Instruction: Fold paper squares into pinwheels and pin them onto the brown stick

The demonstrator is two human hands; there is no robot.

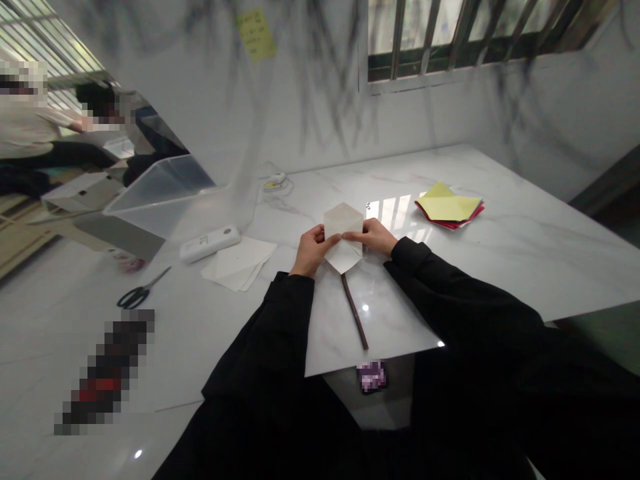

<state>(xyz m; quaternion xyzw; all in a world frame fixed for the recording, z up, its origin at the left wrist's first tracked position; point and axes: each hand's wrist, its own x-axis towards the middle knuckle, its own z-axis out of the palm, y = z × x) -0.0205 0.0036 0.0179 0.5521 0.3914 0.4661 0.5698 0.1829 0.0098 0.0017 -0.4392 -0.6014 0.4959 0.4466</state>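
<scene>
Between my two hands is a folded sheet of cream paper [344,219], shaped like a small hexagon with a pointed lower end. My left hand [314,248] pinches its left side, thumb pressed on the front near the middle. From the right, my right hand [373,237] grips the other edge, its thumb tip meeting the left thumb. A thin brown stick [355,311] runs from the paper's lower point towards the table's front edge; whether it is joined to the paper I cannot tell.
On the marble-patterned table [525,260] sits a stack of coloured paper [449,205] at right. To the left lie cream sheets [240,263], a white oblong device [210,244], scissors [143,289] and a clear plastic bin [165,193]. Other people sit at far left.
</scene>
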